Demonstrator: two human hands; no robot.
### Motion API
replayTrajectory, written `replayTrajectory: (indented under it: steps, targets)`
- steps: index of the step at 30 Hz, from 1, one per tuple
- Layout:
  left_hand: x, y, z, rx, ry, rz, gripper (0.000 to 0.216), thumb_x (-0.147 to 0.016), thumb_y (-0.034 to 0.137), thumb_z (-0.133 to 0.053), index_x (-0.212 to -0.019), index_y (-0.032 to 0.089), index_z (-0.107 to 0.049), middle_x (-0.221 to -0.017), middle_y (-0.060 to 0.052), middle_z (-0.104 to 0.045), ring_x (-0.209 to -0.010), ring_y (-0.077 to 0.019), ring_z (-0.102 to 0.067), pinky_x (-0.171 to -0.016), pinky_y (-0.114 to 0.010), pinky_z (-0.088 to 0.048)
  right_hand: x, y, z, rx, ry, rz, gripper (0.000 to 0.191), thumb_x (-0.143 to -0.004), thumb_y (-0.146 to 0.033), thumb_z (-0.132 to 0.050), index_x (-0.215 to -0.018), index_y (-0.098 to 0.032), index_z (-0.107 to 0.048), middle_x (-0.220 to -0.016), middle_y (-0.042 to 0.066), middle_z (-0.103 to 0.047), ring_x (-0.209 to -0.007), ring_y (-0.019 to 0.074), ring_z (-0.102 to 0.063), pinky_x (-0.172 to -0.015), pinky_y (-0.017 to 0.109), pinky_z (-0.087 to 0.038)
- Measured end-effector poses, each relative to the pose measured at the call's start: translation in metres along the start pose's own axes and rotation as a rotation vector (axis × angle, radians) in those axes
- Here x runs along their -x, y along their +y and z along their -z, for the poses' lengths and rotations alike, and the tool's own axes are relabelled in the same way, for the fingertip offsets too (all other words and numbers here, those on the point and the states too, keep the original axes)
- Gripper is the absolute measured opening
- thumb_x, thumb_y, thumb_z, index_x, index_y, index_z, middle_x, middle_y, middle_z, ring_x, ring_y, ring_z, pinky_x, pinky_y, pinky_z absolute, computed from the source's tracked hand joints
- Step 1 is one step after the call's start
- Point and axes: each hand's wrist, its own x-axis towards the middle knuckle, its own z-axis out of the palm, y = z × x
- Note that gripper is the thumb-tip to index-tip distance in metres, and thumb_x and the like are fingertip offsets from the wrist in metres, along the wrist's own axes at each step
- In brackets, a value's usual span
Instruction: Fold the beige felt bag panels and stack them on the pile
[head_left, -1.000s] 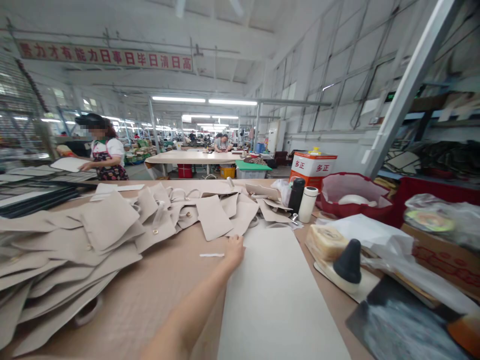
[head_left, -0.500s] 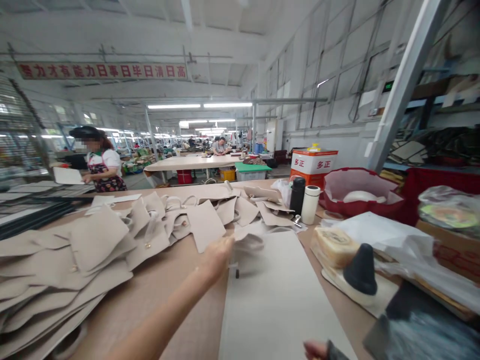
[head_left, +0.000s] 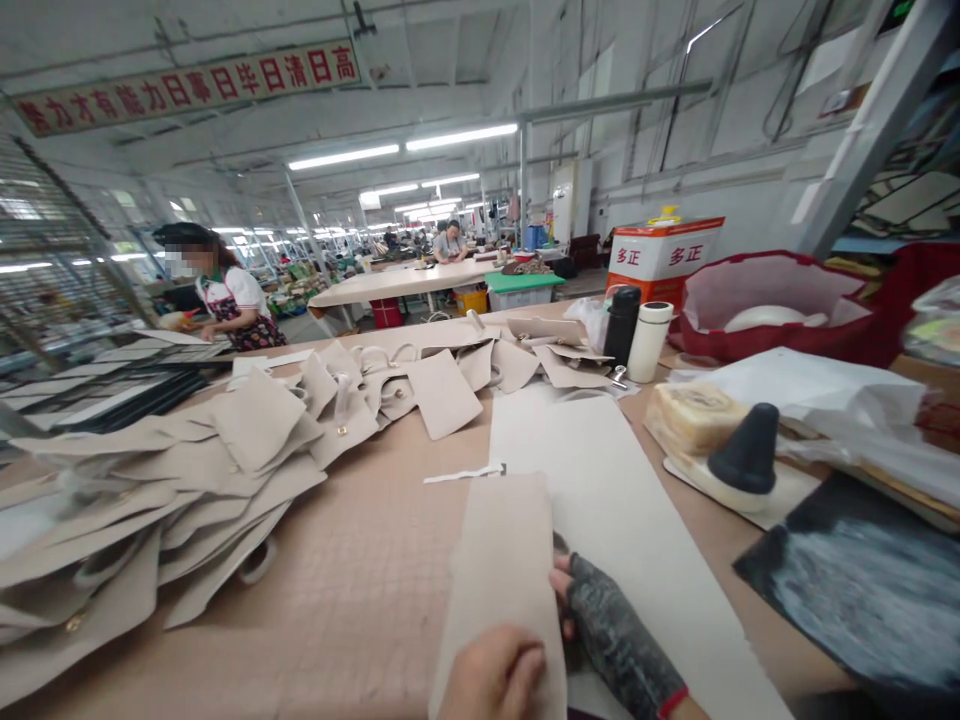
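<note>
Change: your left arm has come back from the far pile, and a beige fabric piece [head_left: 501,580] now stands in front of you.
Left hand [head_left: 491,675]: pinching the piece's lower edge at the bottom of the view.
Right hand [head_left: 592,615]: in a dark glove, gripping the piece's right edge, close beside the left.
Piece: upright over the long white sheet [head_left: 622,500] on the table [head_left: 352,560].
Nearby: a white strip [head_left: 465,473] just beyond; a pile of beige pieces [head_left: 225,460] to the left.

Bright, even light from ceiling tube lamps [head_left: 405,145]; soft shadows; wide-angle bending and blur toward edges.
</note>
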Motion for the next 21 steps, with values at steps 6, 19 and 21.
replayTrajectory:
  steps: [6,19,21]
  targets:
    - [-0.046,-0.003,-0.009,0.601,0.215,0.436,0.044,-0.075,0.062,-0.049,-0.07,0.019,-0.045,-0.047,0.007,-0.045,-0.036,-0.0076,-0.04,-0.033,-0.018,-0.031,0.001,-0.004,-0.014,0.046,-0.146,-0.014,0.045,-0.058,-0.058,-0.068,-0.065,-0.018,-0.051,-0.049,-0.004,-0.054,-0.043,0.0079,-0.048,-0.042,0.02,-0.036]
    - [-0.036,-0.009,0.01,0.708,0.193,0.472,0.056,-0.059,0.071,-0.061,-0.069,0.022,-0.036,-0.039,0.008,-0.047,-0.029,-0.0074,-0.04,-0.028,-0.016,-0.031,-0.009,0.0,-0.033,0.259,-0.316,-0.021,0.039,-0.055,-0.056,-0.061,-0.051,-0.021,-0.045,-0.041,-0.004,-0.046,-0.037,0.0075,-0.04,-0.039,0.022,-0.033]
    - [-0.032,-0.008,0.011,0.672,0.187,0.466,0.053,-0.063,0.07,-0.058,-0.07,0.021,-0.038,-0.04,0.008,-0.047,-0.03,-0.0084,-0.042,-0.03,-0.017,-0.033,-0.004,-0.003,-0.037,0.275,-0.302,-0.003,0.035,-0.055,-0.053,-0.058,-0.053,-0.021,-0.046,-0.043,-0.004,-0.046,-0.038,0.0073,-0.04,-0.04,0.022,-0.034]
